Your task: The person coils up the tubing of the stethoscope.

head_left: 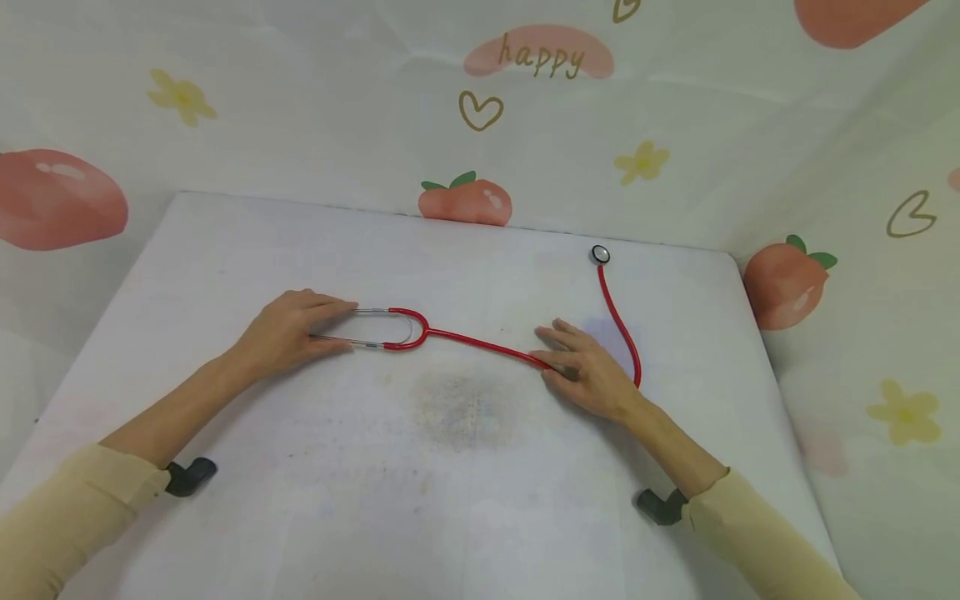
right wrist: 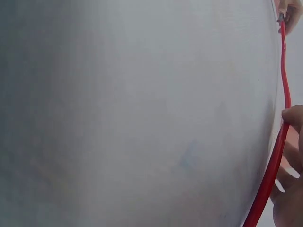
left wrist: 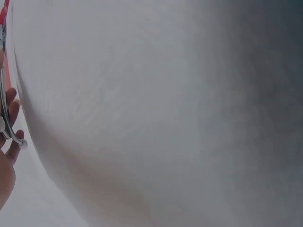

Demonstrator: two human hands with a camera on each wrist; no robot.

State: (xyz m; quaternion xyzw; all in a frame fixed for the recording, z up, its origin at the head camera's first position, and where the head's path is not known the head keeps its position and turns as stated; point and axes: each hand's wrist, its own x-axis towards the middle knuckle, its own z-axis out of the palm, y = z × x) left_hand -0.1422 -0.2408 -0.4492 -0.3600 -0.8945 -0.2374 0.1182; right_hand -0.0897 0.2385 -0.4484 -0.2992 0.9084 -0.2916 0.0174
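Note:
A stethoscope with red tubing [head_left: 483, 342] stretches across the white table between the two hands. Its metal ear tubes [head_left: 371, 311] point left, and the left hand [head_left: 288, 332] grips them at the earpiece end, thumb and fingers on opposite sides. The left wrist view catches a curved ear tube [left wrist: 5, 111] by the fingers at its left edge. With thumb and index finger, the right hand [head_left: 592, 375] pinches the red tube [right wrist: 272, 177], its other fingers spread. Past that hand the tubing bends back to the round chest piece [head_left: 600, 254]; the hand and wrist hide part of the bend.
The table [head_left: 360, 525] has a greyish stain [head_left: 472, 408] near its middle. A white curtain [head_left: 330, 100] printed with fruit and flowers rises behind the back edge and along the sides. Dark wrist devices [head_left: 192, 477] sit by both sleeve cuffs.

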